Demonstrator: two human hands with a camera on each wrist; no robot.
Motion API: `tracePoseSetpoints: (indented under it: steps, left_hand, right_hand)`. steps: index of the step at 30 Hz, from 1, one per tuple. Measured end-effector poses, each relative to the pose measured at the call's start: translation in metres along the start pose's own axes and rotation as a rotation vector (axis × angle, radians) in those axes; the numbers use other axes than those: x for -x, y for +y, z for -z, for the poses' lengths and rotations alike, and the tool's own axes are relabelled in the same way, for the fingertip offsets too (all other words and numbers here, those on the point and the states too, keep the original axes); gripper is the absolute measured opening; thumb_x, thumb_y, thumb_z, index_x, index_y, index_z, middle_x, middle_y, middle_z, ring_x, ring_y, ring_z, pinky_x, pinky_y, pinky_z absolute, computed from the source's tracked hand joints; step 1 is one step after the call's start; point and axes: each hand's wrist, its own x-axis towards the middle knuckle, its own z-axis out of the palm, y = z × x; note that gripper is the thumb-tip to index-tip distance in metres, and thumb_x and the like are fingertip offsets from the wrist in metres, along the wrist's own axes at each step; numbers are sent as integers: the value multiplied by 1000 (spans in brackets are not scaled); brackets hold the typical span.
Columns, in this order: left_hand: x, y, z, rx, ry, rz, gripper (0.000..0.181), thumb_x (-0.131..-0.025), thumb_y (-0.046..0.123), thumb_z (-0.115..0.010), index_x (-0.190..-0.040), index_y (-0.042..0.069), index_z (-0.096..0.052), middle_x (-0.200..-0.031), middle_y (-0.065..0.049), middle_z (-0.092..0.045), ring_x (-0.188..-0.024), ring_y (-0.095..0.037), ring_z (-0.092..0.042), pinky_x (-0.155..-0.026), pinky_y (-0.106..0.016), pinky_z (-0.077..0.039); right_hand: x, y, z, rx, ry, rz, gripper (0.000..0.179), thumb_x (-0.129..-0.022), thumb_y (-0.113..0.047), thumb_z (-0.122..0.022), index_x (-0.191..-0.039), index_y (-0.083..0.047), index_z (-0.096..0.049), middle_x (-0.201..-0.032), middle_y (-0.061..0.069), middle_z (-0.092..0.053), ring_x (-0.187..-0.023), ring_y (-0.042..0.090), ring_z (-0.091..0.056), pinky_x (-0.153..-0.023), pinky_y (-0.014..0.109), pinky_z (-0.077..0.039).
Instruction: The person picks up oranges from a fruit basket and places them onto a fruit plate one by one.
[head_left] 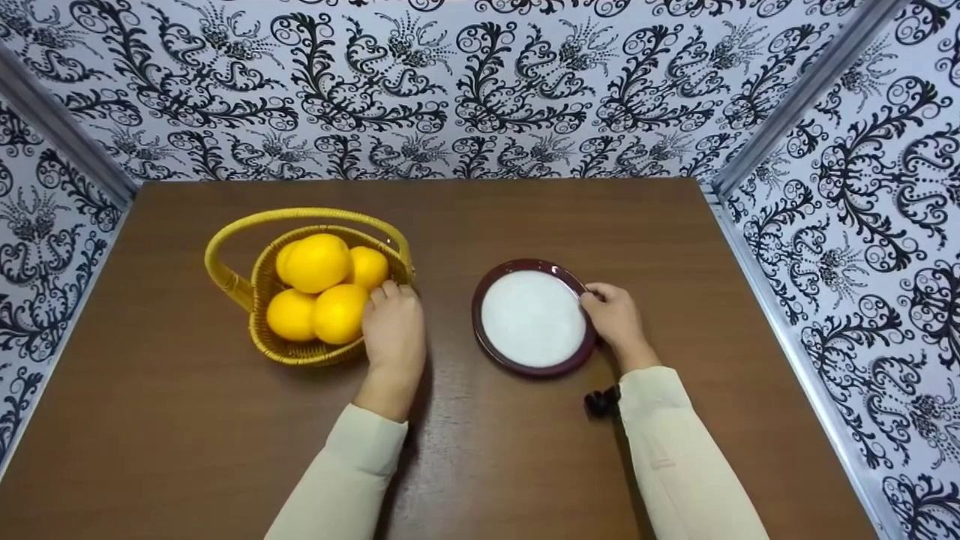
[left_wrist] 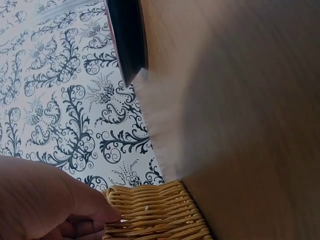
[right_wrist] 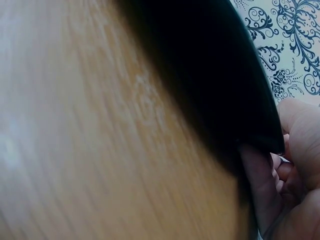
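Observation:
A yellow wicker basket (head_left: 315,359) with an arched handle (head_left: 300,214) stands left of centre in the head view, filled with several oranges (head_left: 318,262). My left hand (head_left: 394,330) grips its right rim, fingers over the inside next to the oranges. In the left wrist view the thumb presses the woven side (left_wrist: 155,212). To the right is a round plate (head_left: 532,319) with a white centre and dark red rim. My right hand (head_left: 619,322) pinches the plate's right edge. From the right wrist the plate's dark underside (right_wrist: 210,75) shows, tilted above the wood, fingers beneath its edge.
Both things are over a brown wooden table (head_left: 480,465). Patterned black-and-white walls (head_left: 480,82) rise behind and at both sides, with metal strips (head_left: 795,337) along the table's side edges. A small black device (head_left: 601,403) sits at the right wrist.

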Motion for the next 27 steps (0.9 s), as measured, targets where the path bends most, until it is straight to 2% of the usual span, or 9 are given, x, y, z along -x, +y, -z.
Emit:
tracePoseSetpoints:
  steps: [4,13,20,27]
  left_hand:
    - [1,4,1,-12,-20,-11,20,-101,-3,-52,-102,-4,-72,-97,-18,-65,-91,-31,-64,-81,-37,-56]
    - [3,15,0,-37,-6,-30,20,-101,-2,-52,-100,-2,-72,-96,-17,-65,-90,-29,-64,-81,-36,-55]
    - [6,24,0,-31,13,-33,21,-101,0,-51,-99,0,-72,-94,-15,-64,-91,-29,-63,-79,-35,-54]
    - [7,31,1,-39,5,-50,21,-102,2,-51,-100,0,-72,-95,-14,-63,-91,-28,-62,-80,-35,-54]
  right_hand:
    - [-1,1,0,7,-3,-2,33,-100,-27,-58,-125,-11,-75,-126,13,-71,-113,26,-62,-93,37,-53]
    - [-1,0,0,-3,-30,-25,35,-102,-27,-56,-130,-12,-72,-135,12,-68,-122,27,-61,-101,42,-53]
    - [-2,2,1,34,-4,18,36,-101,-28,-57,-128,-10,-73,-133,13,-69,-123,29,-61,-105,44,-50]
    - [-3,3,0,39,7,34,34,-101,-27,-58,-125,-10,-75,-131,13,-71,-122,29,-62,-105,44,-50]
